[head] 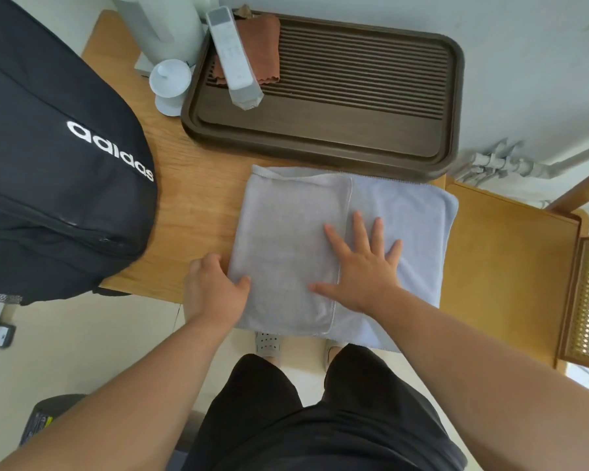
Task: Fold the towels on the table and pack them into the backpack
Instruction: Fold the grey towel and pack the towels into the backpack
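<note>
Our towel (pixel 286 226) lies on the near part of the table (pixel 191 198), its near edge hanging a little over the table's front. Its left part is already laid over the rest, and the flap's free hem runs near-to-far down the middle. We judge this first fold to be made and now being pressed, with at least one more fold needed before the towel is compact enough to pack. As it lies, the towel looks only slightly longer left-to-right than near-to-far, so we take its long axis to run along the table's front edge, with the folded side pointing toward the backpack. Our right hand (pixel 364 266) rests flat on it with fingers spread, straddling the hem. Our left hand (pixel 211 290) grasps the folded left edge, thumb on top and fingers tucked out of sight beneath. The black backpack (pixel 55 185) stands well to the left on the table. We cannot tell whether it is open, and nothing shows as packed. Beyond the towel sits a dark tray (pixel 320 130) holding a brown cloth (pixel 262 45), which may be another towel to fold.
</note>
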A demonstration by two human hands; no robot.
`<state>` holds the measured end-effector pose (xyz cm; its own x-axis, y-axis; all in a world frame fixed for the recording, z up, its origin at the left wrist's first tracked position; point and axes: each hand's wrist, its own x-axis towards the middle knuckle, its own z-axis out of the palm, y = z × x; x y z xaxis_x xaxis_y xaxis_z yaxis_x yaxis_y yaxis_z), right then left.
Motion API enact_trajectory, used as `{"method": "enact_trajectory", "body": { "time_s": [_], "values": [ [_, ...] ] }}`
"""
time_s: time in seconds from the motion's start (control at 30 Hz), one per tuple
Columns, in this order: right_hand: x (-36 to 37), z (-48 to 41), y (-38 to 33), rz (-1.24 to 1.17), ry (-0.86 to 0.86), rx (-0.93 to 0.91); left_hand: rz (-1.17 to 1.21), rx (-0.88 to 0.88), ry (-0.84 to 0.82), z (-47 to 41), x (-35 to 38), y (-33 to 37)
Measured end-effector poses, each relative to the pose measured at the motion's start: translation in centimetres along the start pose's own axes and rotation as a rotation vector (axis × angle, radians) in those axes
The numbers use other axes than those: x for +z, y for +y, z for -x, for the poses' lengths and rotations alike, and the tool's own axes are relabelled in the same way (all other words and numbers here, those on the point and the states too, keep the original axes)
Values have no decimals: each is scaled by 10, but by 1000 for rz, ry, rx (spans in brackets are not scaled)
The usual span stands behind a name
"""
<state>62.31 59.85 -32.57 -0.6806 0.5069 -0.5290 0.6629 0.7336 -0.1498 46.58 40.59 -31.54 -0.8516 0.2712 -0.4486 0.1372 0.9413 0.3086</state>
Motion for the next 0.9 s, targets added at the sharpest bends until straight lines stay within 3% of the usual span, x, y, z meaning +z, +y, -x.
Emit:
{"method": "enact_trajectory", "body": {
  "time_s": [0.43, 0.73, 0.9],
  "values": [
    [21, 37, -42, -14, -3, 54, -173, 103, -341, -8, -33, -42],
    [-21, 11, -63, -100, 180, 117, 69, 279, -184, -41, -62, 1],
    [-25, -19, -64, -105, 4, 171, 78, 344, -158, -69, -59, 30]
  ]
}}
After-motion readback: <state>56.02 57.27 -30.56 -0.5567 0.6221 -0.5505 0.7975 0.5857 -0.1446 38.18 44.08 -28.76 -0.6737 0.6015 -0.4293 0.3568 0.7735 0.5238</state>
